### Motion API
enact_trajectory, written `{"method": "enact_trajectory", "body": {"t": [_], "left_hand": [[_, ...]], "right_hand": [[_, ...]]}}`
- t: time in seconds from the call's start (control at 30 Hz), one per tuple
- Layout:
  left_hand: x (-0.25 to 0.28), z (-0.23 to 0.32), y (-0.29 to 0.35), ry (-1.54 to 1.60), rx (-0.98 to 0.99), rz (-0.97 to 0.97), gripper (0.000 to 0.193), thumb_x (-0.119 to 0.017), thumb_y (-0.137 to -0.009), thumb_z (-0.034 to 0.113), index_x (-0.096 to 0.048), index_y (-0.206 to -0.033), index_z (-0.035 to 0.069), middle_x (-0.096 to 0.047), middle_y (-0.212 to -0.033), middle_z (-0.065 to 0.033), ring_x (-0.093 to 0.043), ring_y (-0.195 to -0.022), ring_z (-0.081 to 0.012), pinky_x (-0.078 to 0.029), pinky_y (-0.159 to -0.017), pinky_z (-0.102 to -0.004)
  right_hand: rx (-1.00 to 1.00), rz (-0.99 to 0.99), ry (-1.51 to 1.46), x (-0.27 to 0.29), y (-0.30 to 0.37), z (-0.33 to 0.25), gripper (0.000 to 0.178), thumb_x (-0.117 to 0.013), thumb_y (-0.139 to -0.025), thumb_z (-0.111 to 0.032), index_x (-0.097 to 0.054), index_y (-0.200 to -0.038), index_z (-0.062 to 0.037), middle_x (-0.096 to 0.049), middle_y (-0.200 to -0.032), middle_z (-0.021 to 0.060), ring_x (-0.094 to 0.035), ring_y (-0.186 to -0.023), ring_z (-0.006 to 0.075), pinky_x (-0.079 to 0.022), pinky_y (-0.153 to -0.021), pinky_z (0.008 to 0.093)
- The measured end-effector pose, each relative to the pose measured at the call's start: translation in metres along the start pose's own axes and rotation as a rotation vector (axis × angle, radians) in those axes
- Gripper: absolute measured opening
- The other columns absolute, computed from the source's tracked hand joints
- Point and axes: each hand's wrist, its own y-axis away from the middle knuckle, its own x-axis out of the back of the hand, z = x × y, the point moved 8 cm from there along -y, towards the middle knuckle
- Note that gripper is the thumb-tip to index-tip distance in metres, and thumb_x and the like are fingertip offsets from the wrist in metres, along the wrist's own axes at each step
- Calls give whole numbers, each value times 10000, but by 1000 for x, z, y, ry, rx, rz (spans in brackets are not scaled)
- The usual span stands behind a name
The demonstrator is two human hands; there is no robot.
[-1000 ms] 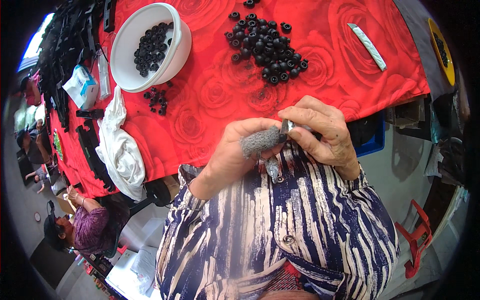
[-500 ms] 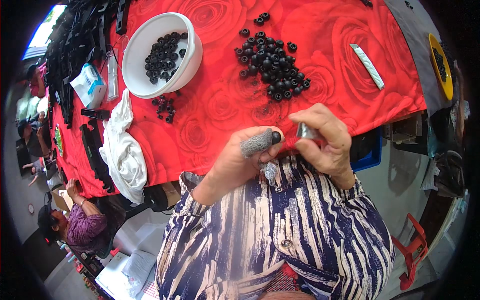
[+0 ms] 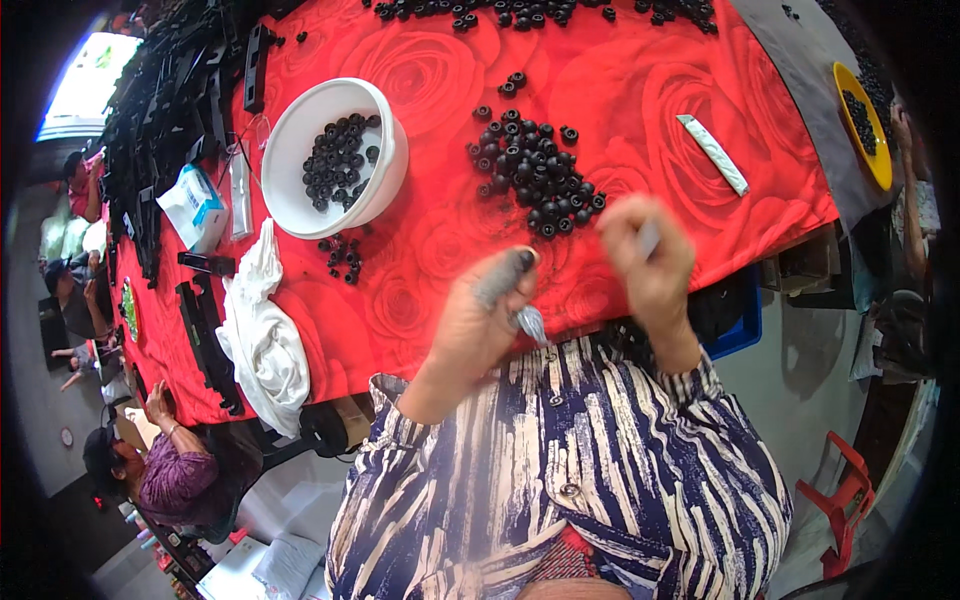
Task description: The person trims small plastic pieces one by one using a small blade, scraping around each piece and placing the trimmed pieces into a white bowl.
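My left hand is closed on a small round black part, held at the fingertips. A grey fuzzy wrap covers one of its fingers, and a silvery piece shows below them; I cannot tell whether it is a finger cover. My right hand, smeared by motion, is closed around a small flat grey metal piece, like a blade. The two hands are apart, above the table's near edge. Just beyond them lies a pile of similar round black parts with small openings.
On the red rose-patterned cloth stand a white bowl of black parts, a white cloth and a slim white packet. Long black strips heap at left. A yellow dish is at right. A co-worker sits lower left.
My right hand has risen, away from my left hand. The left has shifted slightly left, still with the black part. The view has tilted, so more black parts show at the far edge.
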Motion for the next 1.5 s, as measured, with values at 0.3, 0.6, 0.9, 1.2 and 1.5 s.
{"method": "enact_trajectory", "body": {"t": [0.3, 0.6, 0.9, 1.2, 1.5], "left_hand": [[7, -9, -5, 25, -13, -48, 209, -542, -904, 154, -575, -1027, -12, -561, -815, -29, -508, -699, -82, -449, -598, -214], [10, -10, -1, 15, 21, -50, 206, -504, -920, 117, -582, -1050, -23, -612, -949, -64, -598, -815, -98, -496, -710, -186], [9, -13, -3, 59, 91, -124, 193, -523, -908, 83, -574, -1053, -33, -610, -944, -57, -592, -804, -89, -489, -673, -187], [-21, 81, 48, -711, -556, 174, 180, -624, -840, 29, -612, -1014, -16, -633, -844, -56, -595, -707, -91, -475, -538, -212], [-18, 205, 75, -1485, -1110, 747, 246, -629, -754, -26, -625, -999, -6, -633, -808, -100, -604, -710, -157, -480, -633, -274]], "right_hand": [[97, -215, 303, -29, 15, 7, 115, -611, -800, -6, -592, -913, -6, -529, -728, 77, -486, -590, 164, -374, -525, 262], [228, -254, 189, -43, 28, -8, 322, -655, -661, 28, -607, -978, -3, -551, -771, 119, -590, -655, 258, -470, -557, 322], [363, -243, 261, -46, 29, -14, 286, -695, -670, -12, -619, -946, -3, -546, -696, 103, -575, -599, 249, -452, -502, 329], [299, -153, 465, -21, 9, -11, 166, -680, -711, 5, -613, -863, -9, -531, -700, 96, -534, -544, 222, -410, -468, 318], [239, -131, 492, -18, 11, -1, 141, -671, -734, -4, -614, -862, -14, -525, -698, 97, -533, -552, 222, -409, -484, 316]]}}
